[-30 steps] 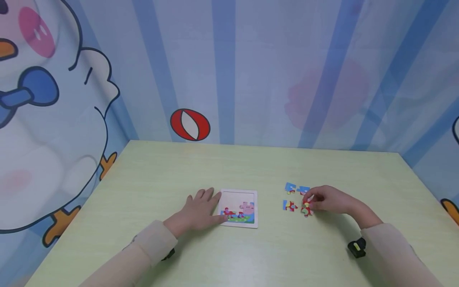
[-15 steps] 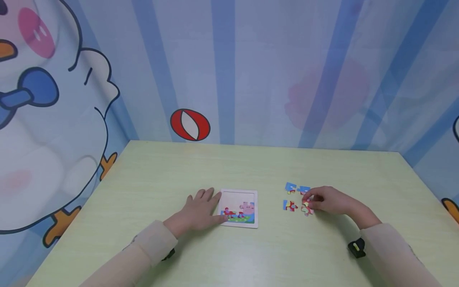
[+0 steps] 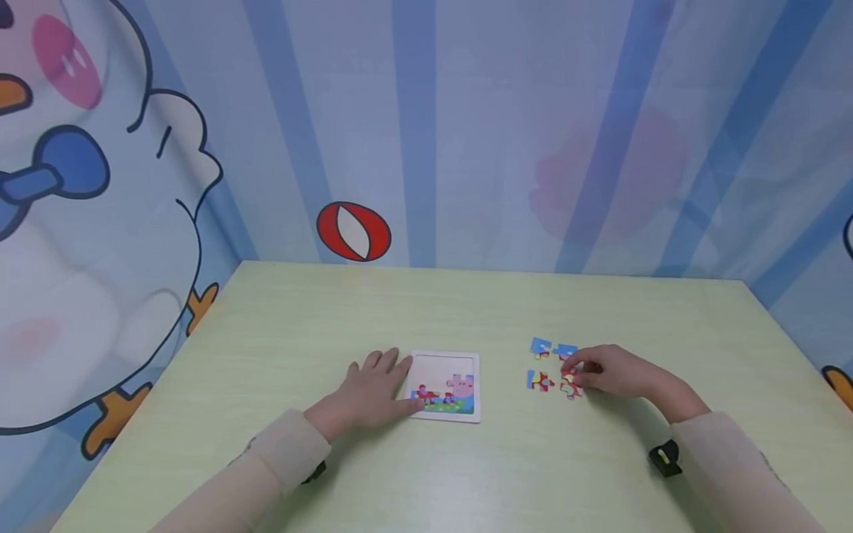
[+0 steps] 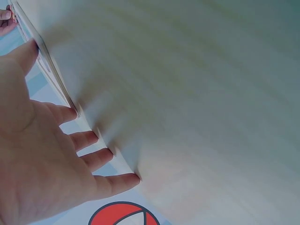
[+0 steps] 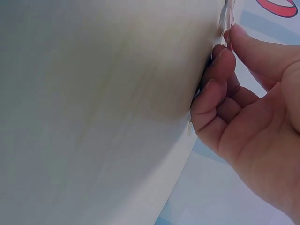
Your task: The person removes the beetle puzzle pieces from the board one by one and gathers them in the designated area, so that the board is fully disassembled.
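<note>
A square white puzzle tray lies mid-table, its lower part filled with pieces showing a pink pig's head and red and green shapes. My left hand rests with spread fingers at the tray's left edge, the thumb over its lower left corner; the left wrist view shows the fingertips on the table. To the right, my right hand pinches a red and yellow puzzle piece between thumb and index finger, its other fingers curled in the right wrist view. Part of that piece is hidden by the fingertips.
Close beside the right hand lie a blue and red puzzle piece, a blue corner piece and another blue piece, partly behind the fingers. A printed curtain hangs behind the table's far edge.
The pinched piece has tilted slightly, its surface catching the light differently. Both hands and the tray stay in nearly the same place.
</note>
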A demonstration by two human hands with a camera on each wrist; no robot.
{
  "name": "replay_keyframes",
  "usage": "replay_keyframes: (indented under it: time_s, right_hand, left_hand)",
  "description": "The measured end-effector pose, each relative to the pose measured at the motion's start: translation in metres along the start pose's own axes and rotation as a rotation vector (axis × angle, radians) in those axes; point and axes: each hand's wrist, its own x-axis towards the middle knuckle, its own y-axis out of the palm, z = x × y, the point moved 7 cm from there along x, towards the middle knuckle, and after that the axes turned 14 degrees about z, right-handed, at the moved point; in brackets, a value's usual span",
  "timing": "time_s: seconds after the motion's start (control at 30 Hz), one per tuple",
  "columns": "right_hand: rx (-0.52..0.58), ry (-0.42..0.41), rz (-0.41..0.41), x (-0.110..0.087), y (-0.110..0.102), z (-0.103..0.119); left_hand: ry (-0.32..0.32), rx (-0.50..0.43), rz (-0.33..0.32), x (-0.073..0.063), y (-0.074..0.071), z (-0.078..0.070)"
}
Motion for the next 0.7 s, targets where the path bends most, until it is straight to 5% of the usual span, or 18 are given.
replay_keyframes:
  time_s: [0.7]
  right_hand:
    - [0.026, -0.014, -0.03, -0.0016, -0.0077, -0.0004]
  left_hand:
    - [0.002, -0.014, 0.004, -0.0009, -0.001, -0.0007]
